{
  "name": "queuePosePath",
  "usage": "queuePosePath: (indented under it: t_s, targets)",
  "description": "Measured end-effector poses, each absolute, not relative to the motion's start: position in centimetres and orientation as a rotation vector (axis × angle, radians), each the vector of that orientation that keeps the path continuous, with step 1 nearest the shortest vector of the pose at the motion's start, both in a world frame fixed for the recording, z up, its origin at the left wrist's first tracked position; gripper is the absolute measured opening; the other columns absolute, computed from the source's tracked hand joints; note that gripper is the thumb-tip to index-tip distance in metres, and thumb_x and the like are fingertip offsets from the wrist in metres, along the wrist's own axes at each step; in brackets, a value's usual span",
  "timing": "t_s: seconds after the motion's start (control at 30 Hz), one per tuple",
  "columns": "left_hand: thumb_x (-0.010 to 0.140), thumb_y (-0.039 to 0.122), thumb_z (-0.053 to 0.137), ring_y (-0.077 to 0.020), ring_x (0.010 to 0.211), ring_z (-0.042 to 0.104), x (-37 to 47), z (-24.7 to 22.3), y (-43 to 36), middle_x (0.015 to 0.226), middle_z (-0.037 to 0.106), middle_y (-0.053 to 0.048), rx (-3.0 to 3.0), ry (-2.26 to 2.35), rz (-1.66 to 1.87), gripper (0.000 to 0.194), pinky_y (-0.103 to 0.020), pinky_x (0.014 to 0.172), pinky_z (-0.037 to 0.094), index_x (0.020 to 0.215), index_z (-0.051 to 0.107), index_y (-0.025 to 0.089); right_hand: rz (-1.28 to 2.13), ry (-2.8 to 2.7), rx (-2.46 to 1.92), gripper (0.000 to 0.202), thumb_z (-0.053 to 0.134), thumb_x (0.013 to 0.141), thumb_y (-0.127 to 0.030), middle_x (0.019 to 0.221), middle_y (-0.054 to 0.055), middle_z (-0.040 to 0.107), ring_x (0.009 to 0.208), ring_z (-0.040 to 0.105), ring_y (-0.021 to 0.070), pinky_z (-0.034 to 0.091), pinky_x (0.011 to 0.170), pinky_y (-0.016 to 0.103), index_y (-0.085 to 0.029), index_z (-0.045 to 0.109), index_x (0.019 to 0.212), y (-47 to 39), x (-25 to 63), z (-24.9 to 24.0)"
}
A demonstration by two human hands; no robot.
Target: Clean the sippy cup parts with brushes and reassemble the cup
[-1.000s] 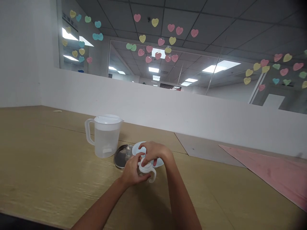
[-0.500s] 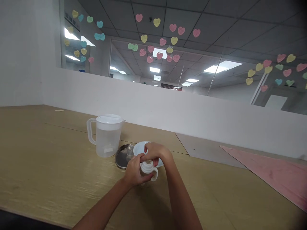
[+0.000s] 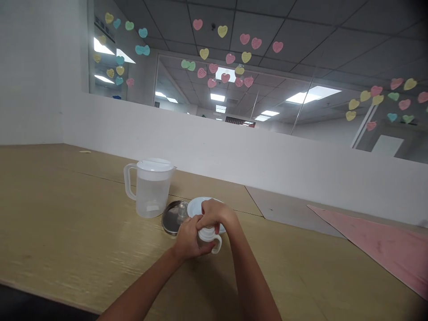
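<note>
- Logged on table [image 3: 83, 249]: lidded pitcher [image 3: 152, 196], upright.
- Noted plate [image 3: 197, 206], metal tray [image 3: 170, 219] beside.
- Holding cup [image 3: 217, 244] in front of plate with left hand [image 3: 187, 238], fingers wrapped round.
- Partly covering white top [image 3: 207, 233] with right hand [image 3: 216, 214], fingers bent; grip hidden, cannot tell.
- Judged underway: top on, handling unfinished.

No text is legible, heart-shaped notes [image 3: 248, 82] included.

The left grip [image 3: 187, 238] hid much of the white-handled cup [image 3: 206, 234]; the right grip [image 3: 211, 218] covered part of its top and of the pale plate [image 3: 195, 206] beyond, its exact hold seemingly too obscured to tell. Right of both grips, the picture's edge cut off the pink sheet [image 3: 388, 245].
</note>
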State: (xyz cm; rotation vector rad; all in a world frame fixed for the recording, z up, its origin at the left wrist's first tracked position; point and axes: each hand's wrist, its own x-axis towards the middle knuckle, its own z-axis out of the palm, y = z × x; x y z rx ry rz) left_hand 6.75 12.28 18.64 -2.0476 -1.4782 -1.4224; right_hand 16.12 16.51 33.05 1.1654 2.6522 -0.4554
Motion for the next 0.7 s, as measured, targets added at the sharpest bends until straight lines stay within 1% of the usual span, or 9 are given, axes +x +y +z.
queuePosePath:
  t_s: [0.07,0.13,0.2,0.3,0.4,0.5,0.6,0.7]
  targets:
    - [0.067,0.053,0.06,-0.0263,0.076,0.062,6.8,18.5,12.4,0.088,0.065,-0.01,-2.024,-1.464,-1.395,0.047,-0.039,0.066,0.051,0.097,0.058,0.017,-0.485,2.649,1.181,0.028,0.064,0.059,-0.032,0.07,0.007,0.067,0.045,0.062,0.0188,0.042,0.035,0.024,-0.014,0.059,0.08,16.8,16.3,33.1]
    - [0.069,0.056,0.057,-0.0257,0.073,0.062,6.5,18.4,12.6,0.086,0.064,-0.01,-2.012,-1.425,-1.354,0.049,-0.039,0.064,0.05,0.099,0.057,0.016,-0.539,2.632,1.183,0.037,0.066,0.059,-0.032,0.069,0.004,0.066,0.046,0.062,0.0179,0.045,0.037,0.024,-0.016,0.057,0.09,17.2,16.6,33.1]
    - [0.072,0.057,0.053,-0.0251,0.072,0.061,5.9,18.2,12.7,0.087,0.064,-0.01,-2.064,-1.296,-1.325,0.05,-0.039,0.064,0.049,0.1,0.057,0.016,-0.602,2.612,1.165,0.046,0.067,0.058,-0.033,0.068,0.001,0.065,0.048,0.063,0.0177,0.048,0.04,0.024,-0.018,0.053,0.099,17.7,16.9,33.1]
    - [0.076,0.054,0.046,-0.0236,0.075,0.059,4.4,18.0,12.8,0.086,0.062,-0.01,-2.05,-1.169,-1.43,0.049,-0.038,0.068,0.048,0.104,0.053,0.015,-0.675,2.599,1.128,0.065,0.071,0.054,-0.037,0.069,-0.001,0.063,0.051,0.064,0.0183,0.05,0.042,0.026,-0.02,0.045,0.111,18.5,17.3,32.9]
    - [0.084,0.043,0.036,-0.0231,0.083,0.058,2.5,17.8,13.2,0.09,0.061,-0.01,-1.772,-1.462,-1.548,0.039,-0.038,0.076,0.047,0.106,0.049,0.013,-0.683,2.591,1.095,0.078,0.073,0.052,-0.04,0.065,-0.003,0.061,0.052,0.064,0.0185,0.051,0.044,0.026,-0.021,0.039,0.119,18.9,17.4,32.8]
    - [0.089,0.031,0.03,-0.025,0.096,0.056,1.0,17.3,14.1,0.102,0.062,-0.013,-1.62,-1.735,-1.472,0.033,-0.041,0.085,0.043,0.109,0.05,0.014,-0.66,2.578,1.081,0.082,0.074,0.053,-0.041,0.06,-0.004,0.061,0.051,0.064,0.0174,0.052,0.046,0.025,-0.02,0.037,0.123,18.9,17.4,32.9]
    - [0.085,0.027,0.035,-0.0279,0.108,0.052,0.6,16.3,15.1,0.116,0.06,-0.013,-1.696,-1.83,-1.321,0.039,-0.044,0.09,0.041,0.121,0.047,0.014,-0.673,2.573,1.077,0.083,0.074,0.052,-0.04,0.058,-0.004,0.06,0.05,0.063,0.0174,0.052,0.047,0.026,-0.02,0.037,0.124,18.6,17.4,33.1]
    - [0.082,0.026,0.043,-0.0289,0.115,0.049,0.9,15.7,15.5,0.123,0.057,-0.011,-1.765,-1.891,-1.178,0.043,-0.044,0.094,0.038,0.124,0.046,0.017,-0.691,2.588,1.084,0.083,0.075,0.052,-0.04,0.057,-0.004,0.061,0.05,0.063,0.0182,0.051,0.046,0.027,-0.019,0.039,0.125,18.3,17.5,33.3]
